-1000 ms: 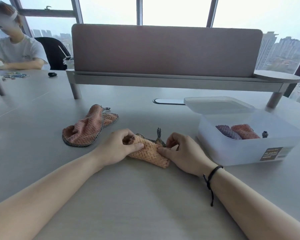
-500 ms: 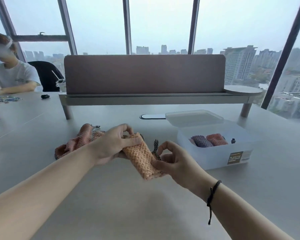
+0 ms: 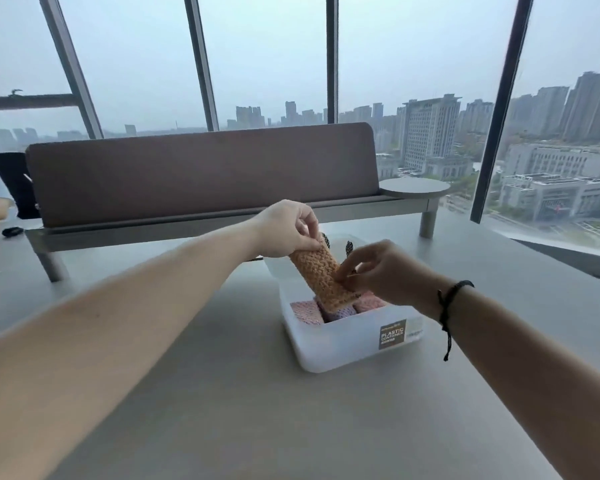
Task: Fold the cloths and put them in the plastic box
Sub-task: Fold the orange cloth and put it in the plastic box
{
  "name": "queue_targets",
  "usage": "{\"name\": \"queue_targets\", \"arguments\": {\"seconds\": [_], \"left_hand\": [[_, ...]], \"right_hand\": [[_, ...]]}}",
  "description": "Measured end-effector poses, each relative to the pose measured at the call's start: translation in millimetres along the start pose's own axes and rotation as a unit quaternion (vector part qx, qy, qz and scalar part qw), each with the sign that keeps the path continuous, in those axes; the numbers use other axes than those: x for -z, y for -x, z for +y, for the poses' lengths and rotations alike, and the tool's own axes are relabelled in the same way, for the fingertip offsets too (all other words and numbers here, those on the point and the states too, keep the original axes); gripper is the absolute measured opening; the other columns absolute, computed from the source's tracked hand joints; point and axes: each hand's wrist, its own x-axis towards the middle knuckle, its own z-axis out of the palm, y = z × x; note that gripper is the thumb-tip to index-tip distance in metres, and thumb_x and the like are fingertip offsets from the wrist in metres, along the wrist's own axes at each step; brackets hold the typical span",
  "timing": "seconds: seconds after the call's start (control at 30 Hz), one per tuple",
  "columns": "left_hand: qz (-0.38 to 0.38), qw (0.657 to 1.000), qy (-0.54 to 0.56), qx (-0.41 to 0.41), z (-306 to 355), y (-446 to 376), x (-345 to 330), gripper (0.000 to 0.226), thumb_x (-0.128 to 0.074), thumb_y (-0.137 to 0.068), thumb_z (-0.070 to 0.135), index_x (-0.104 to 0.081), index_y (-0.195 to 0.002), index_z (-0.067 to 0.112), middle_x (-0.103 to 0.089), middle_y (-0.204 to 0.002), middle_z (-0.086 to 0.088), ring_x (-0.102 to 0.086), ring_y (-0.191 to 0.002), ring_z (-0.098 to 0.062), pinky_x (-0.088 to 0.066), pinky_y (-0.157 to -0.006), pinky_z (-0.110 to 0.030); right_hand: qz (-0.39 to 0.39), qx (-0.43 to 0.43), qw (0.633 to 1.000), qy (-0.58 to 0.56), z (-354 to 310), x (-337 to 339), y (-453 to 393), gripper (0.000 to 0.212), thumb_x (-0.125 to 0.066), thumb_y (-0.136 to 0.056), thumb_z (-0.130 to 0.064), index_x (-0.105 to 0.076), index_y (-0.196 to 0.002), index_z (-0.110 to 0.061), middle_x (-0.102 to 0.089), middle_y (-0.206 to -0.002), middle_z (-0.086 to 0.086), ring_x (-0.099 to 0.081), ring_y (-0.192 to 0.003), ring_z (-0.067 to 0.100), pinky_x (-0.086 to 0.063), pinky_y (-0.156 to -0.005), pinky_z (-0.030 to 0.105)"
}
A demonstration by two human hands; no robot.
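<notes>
Both hands (image 3: 288, 230) (image 3: 385, 271) gripping folded cloth (image 3: 321, 273) — box (image 3: 343, 344) contents partly hidden.

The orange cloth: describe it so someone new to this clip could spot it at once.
On the grey table stands a white plastic box with a brown label. Above its opening, the left hand and right hand hold a folded orange cloth slanting down into it. Unlike the pink and purple cloths already lying inside, it is orange, waffle-textured and held aloft.

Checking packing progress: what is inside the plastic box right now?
The plastic box holds folded cloths: pink, purple, another pink. The orange cloth, pinched by both hands, covers the far part.
</notes>
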Motion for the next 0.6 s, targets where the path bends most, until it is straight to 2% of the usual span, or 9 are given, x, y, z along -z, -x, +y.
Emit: {"name": "queue_targets", "arguments": {"seconds": [0.1,0.2,0.27,0.33,0.4,0.47,0.5,0.6], "left_hand": [[-0.091,0.987,-0.131,0.018,1,-16,-18,0.008,-0.072,-0.086,0.015,-0.067,-0.089,0.02,-0.067,-0.087,0.006,-0.062,-0.077,-0.013,-0.049,-0.061,-0.024],[-0.142,0.962,-0.233,0.029,-7,-21,-32,0.011,-0.07,-0.085,0.015,-0.064,-0.082,0.024,-0.061,-0.086,0.009,-0.058,-0.076,-0.01,-0.042,-0.056,-0.022],[-0.152,0.948,-0.28,0.023,-14,-22,-39,0.016,-0.072,-0.084,0.018,-0.06,-0.077,0.027,-0.06,-0.086,0.009,-0.058,-0.081,-0.013,-0.041,-0.056,-0.023],[-0.154,0.939,-0.308,0.018,-19,-23,-43,0.017,-0.074,-0.084,0.021,-0.06,-0.076,0.027,-0.06,-0.086,0.009,-0.057,-0.083,-0.013,-0.04,-0.057,-0.023],[-0.162,0.929,-0.332,0.014,-21,-24,-48,0.014,-0.074,-0.083,0.02,-0.062,-0.08,0.025,-0.064,-0.091,0.006,-0.059,-0.086,-0.015,-0.041,-0.056,-0.024],[-0.168,0.913,-0.372,0.003,-22,-23,-55,0.01,-0.073,-0.082,0.016,-0.066,-0.087,0.023,-0.067,-0.096,0.004,-0.062,-0.088,-0.019,-0.041,-0.057,-0.024],[-0.166,0.904,-0.394,-0.001,-23,-22,-58,0.01,-0.072,-0.082,0.015,-0.068,-0.089,0.022,-0.068,-0.097,0.003,-0.063,-0.089,-0.02,-0.041,-0.058,-0.023],[-0.154,0.879,-0.451,-0.005,-27,-20,-69,0.014,-0.067,-0.083,0.016,-0.071,-0.095,0.021,-0.07,-0.096,0.002,-0.066,-0.085,-0.025,-0.044,-0.062,-0.023]], "right_hand": [[-0.059,-0.029,0.995,0.078,10,-4,-14,0.013,-0.075,-0.08,-0.011,-0.079,-0.082,-0.023,-0.073,-0.079,0.006,-0.058,-0.058,0.012,-0.042,-0.043,0.014],[-0.118,-0.04,0.981,0.148,14,-15,-27,0.015,-0.075,-0.078,-0.016,-0.079,-0.09,-0.023,-0.065,-0.075,-0.002,-0.055,-0.068,0.011,-0.043,-0.057,0.017],[-0.154,-0.044,0.965,0.207,15,-25,-38,0.019,-0.072,-0.079,-0.019,-0.077,-0.097,-0.02,-0.063,-0.082,-0.002,-0.053,-0.076,0.014,-0.043,-0.066,0.023],[-0.196,-0.048,0.933,0.298,15,-37,-50,0.025,-0.062,-0.085,-0.024,-0.073,-0.104,-0.013,-0.065,-0.092,0.002,-0.053,-0.082,0.017,-0.044,-0.072,0.026],[-0.215,-0.044,0.901,0.373,15,-44,-56,0.03,-0.052,-0.089,-0.028,-0.07,-0.104,-0.01,-0.063,-0.094,0.003,-0.053,-0.081,0.02,-0.044,-0.069,0.028],[-0.223,-0.039,0.882,0.413,17,-46,-62,0.029,-0.051,-0.086,-0.028,-0.07,-0.101,-0.013,-0.063,-0.091,0.001,-0.053,-0.074,0.019,-0.042,-0.061,0.026],[-0.228,-0.034,0.877,0.422,19,-48,-66,0.028,-0.051,-0.083,-0.028,-0.07,-0.099,-0.015,-0.065,-0.091,0.002,-0.054,-0.07,0.017,-0.044,-0.063,0.026],[-0.238,-0.035,0.864,0.442,22,-52,-73,0.032,-0.048,-0.081,-0.028,-0.068,-0.1,-0.012,-0.068,-0.097,0.011,-0.052,-0.073,0.022,-0.051,-0.083,0.035]]}}
